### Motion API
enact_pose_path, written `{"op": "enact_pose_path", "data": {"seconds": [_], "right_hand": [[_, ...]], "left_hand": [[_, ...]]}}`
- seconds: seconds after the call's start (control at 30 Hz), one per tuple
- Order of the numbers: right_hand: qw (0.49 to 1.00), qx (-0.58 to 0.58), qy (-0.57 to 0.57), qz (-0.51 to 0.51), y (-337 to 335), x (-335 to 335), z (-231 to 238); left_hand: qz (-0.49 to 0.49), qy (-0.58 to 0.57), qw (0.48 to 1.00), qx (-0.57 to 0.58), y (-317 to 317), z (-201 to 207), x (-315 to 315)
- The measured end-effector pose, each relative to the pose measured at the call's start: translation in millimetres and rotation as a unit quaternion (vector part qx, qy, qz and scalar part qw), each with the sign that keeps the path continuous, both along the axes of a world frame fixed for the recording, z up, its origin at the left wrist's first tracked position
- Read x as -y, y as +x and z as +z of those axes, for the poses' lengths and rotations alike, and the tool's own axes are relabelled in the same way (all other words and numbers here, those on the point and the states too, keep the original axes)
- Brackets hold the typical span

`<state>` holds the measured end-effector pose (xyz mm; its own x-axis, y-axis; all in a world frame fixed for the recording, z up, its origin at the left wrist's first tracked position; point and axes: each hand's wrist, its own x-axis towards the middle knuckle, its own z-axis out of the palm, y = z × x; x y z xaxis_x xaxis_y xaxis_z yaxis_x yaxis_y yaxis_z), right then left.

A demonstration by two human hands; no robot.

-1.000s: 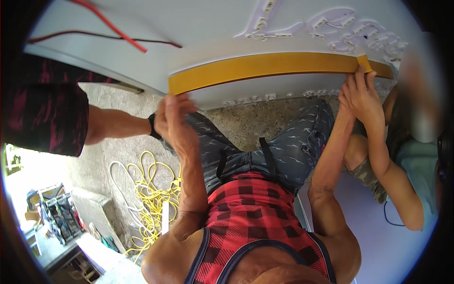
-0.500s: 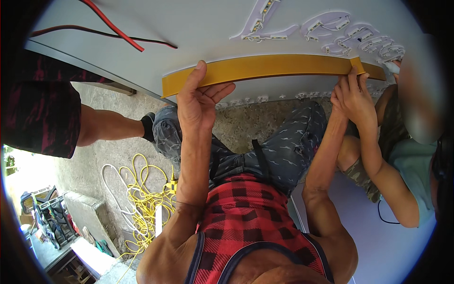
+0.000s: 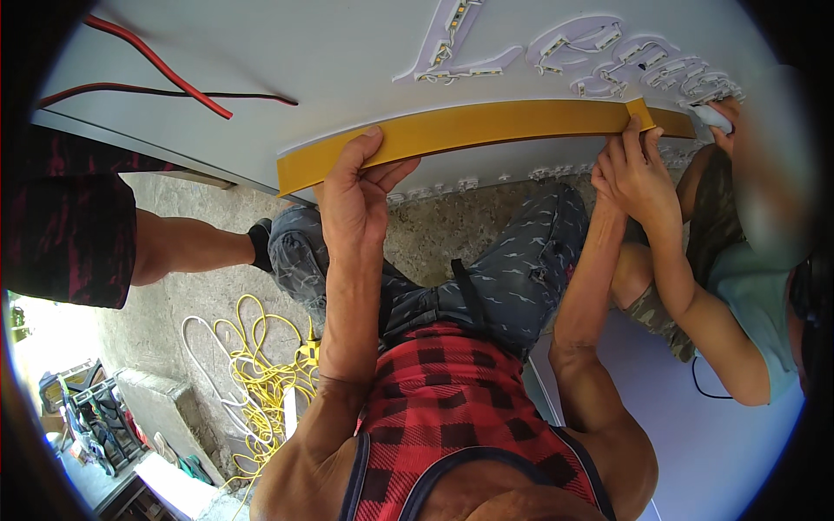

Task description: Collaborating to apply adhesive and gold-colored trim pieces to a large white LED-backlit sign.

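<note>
A long gold strip (image 3: 486, 120) lies across the front of a pale panel, slightly bowed, with a short gold piece (image 3: 641, 114) standing out near its right end. My left hand (image 3: 354, 195) is closed on the strip near its left end, thumb on the gold face and fingers at the lower edge. At the right end, my right hand (image 3: 605, 178) is at the strip's lower edge with its fingers curled, partly covered by another person's hand (image 3: 647, 182). That person's fingers reach up to the short piece.
White letter shapes with small LED modules (image 3: 460, 74) sit on the panel (image 3: 287, 52). Red and black cables (image 3: 165, 69) hang over it at left. Yellow cord (image 3: 261, 373) lies tangled on the concrete floor. Another person's leg (image 3: 191, 239) stands at left; a white object (image 3: 712, 118) is held at far right.
The whole view has shifted, so the panel and strip appear farther left. My left thumb now bends over the strip's face. Both hands stay at the strip.
</note>
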<state>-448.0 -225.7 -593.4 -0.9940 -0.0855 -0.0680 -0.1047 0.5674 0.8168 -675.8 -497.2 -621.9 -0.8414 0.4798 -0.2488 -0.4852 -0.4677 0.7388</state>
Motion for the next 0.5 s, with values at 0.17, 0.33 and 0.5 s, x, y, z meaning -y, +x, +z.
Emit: {"op": "enact_pose_path", "data": {"seconds": [0.17, 0.33, 0.5], "right_hand": [[1.000, 0.002, 0.003, 0.001, -1.1, 1.9, 1.3], [1.000, 0.003, -0.001, 0.003, -0.2, 0.5, 0.2], [1.000, 0.000, 0.000, 0.004, 1.7, 0.4, 0.9]], "left_hand": [[-0.004, 0.001, 1.000, -0.001, 0.3, 0.9, 0.2], [0.006, -0.013, 1.000, -0.025, 0.3, 2.0, 0.2], [0.006, -0.013, 1.000, -0.022, 1.9, 3.4, 0.7]]}}
